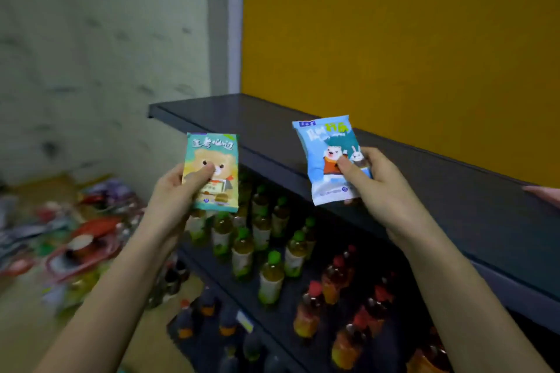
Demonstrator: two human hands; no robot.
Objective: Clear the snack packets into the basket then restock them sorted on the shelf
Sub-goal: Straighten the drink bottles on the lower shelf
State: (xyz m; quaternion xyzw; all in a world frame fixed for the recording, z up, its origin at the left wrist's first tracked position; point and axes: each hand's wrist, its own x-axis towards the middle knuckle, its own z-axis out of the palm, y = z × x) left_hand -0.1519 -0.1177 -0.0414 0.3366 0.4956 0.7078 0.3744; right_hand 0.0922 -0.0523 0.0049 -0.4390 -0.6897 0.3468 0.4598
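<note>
- Left hand point(178, 191) pinches a teal bear packet point(213, 172) upright, thumb across its front, fingers behind.
- Right hand point(385, 188) pinches a blue bear-and-rabbit packet point(330, 157), thumb on its front, top leaning slightly left.
- Both packets are in the air, well apart, at the front edge of the dark top shelf point(424, 179).
- Below: green-capped bottles point(269, 251), with red-capped bottles point(348, 297) to their right.
- Floor, left: red basket point(88, 248), blurred, among scattered packets.
</note>
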